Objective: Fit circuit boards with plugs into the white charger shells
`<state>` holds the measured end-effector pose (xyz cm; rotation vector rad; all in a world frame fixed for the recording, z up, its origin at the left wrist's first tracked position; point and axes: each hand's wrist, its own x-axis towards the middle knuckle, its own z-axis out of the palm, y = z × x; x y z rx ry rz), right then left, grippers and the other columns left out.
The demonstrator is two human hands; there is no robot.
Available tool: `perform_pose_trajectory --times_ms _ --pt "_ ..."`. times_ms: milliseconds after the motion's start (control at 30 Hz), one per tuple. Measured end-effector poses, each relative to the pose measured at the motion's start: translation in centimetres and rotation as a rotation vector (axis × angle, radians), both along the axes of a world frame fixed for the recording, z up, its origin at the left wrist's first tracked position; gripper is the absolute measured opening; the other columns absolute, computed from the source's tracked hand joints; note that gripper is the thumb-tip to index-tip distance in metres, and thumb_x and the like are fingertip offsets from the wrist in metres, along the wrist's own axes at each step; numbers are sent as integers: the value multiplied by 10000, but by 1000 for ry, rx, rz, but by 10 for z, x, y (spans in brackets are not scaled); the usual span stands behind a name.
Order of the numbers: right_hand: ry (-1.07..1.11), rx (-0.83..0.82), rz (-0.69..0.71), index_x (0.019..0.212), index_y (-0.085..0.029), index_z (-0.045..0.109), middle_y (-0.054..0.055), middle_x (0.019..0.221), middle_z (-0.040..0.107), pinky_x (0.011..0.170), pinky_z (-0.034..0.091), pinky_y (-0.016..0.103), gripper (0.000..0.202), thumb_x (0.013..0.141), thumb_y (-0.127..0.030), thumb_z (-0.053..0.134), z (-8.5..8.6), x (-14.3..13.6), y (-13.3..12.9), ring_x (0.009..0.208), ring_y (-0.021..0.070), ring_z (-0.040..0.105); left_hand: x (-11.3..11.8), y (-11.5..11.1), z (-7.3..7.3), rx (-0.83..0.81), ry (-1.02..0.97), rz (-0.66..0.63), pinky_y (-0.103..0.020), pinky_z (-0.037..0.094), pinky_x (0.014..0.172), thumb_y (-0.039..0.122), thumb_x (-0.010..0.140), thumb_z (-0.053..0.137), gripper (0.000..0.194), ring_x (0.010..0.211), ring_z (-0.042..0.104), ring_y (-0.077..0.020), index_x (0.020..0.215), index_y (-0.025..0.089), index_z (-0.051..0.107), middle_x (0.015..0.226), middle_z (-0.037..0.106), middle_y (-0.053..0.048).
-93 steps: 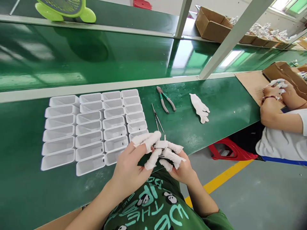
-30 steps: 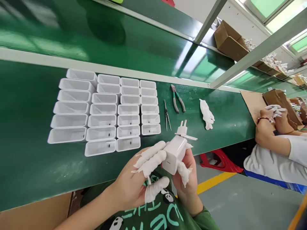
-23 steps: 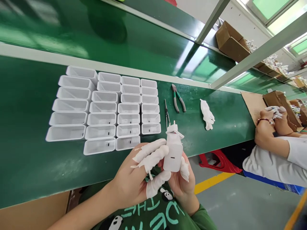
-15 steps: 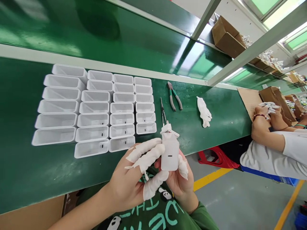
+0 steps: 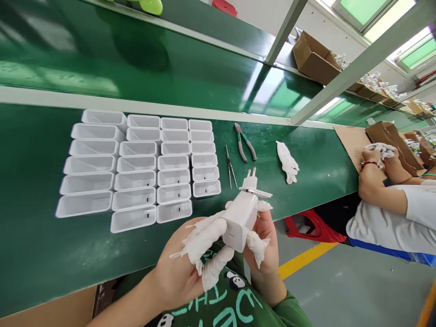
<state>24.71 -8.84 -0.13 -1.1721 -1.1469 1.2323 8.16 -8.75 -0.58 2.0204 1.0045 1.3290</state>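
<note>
A white plastic housing [image 5: 241, 218] with a two-pin plug end is held between both hands above the table's front edge, its pins pointing away. My left hand [image 5: 200, 254], with white finger covers, has its fingers closed on the left side of the housing. On the other side my right hand [image 5: 264, 245], also in finger covers, grips it. Beyond the housing lie tweezers [image 5: 230, 167] and green-and-grey pliers [image 5: 244, 141]. Several white open cases [image 5: 138, 180] stand in four columns to the left.
A crumpled white glove [image 5: 288, 162] lies right of the pliers. At the right, a person [image 5: 384, 195] works beside cardboard boxes [image 5: 388, 143]. A slanted metal post [image 5: 340, 81] rises behind the table [image 5: 313, 181]. A red stool [image 5: 311, 227] stands below.
The housing has turned in my hands, so its end and side now show and its pins are clearer. The view has shifted slightly, and the tweezers are more exposed.
</note>
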Motion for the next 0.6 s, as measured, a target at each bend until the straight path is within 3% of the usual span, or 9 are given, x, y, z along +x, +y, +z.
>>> perform_pose_trajectory --times_ms 100,167,233,300,367,433,500,600 --pt "69 90 30 1205 -297 601 53 1047 768 890 625 405 479 877 -627 716 2 9 8 917 244 768 -11 4 15 114 85 92 -296 643 794 142 959 573 456 873 764 -197 1407 203 506 1023 776 -85" --pt "31 181 28 1179 -287 590 55 1062 766 815 635 377 441 870 -551 764 6 20 27 880 229 764 -31 8 26 203 209 128 -282 623 672 152 970 535 358 730 749 -190 1323 200 562 841 762 -47" --pt "-109 263 6 1164 -258 584 83 1088 753 736 629 346 431 858 -482 789 11 32 62 856 221 751 -62 15 35 257 302 156 -278 556 518 177 965 498 300 559 685 -176 1238 232 611 678 706 -5" --pt "-315 315 13 1182 -246 573 86 1095 736 696 615 336 431 838 -400 781 15 39 112 841 216 734 -97 28 36 249 340 289 -280 519 470 231 950 521 263 505 650 -163 1179 260 647 678 712 2" --pt "-601 287 62 1272 -243 515 57 1053 725 695 608 339 463 851 -316 694 16 36 172 815 206 719 -131 48 29 167 394 532 -305 575 588 299 925 581 247 658 722 -193 1149 265 680 819 765 -6" --pt "-689 277 26 1353 -201 481 53 976 721 738 604 385 559 827 -196 669 14 26 231 778 218 706 -160 72 14 207 188 804 -376 609 779 346 900 608 258 780 749 -228 1094 198 692 927 782 -39" --pt "-754 288 -33 1403 -175 468 86 1058 713 863 589 454 617 826 -145 686 10 11 280 858 240 701 -181 95 -1 71 142 890 -374 608 827 405 878 590 324 794 740 -215 1078 173 698 981 784 -52" --pt "-827 284 -115 1361 -183 552 112 1306 635 972 564 498 438 954 -271 688 0 -9 329 1097 262 666 -200 116 -16 64 132 956 -355 605 757 391 796 589 346 674 709 -196 1043 179 707 858 783 -46"
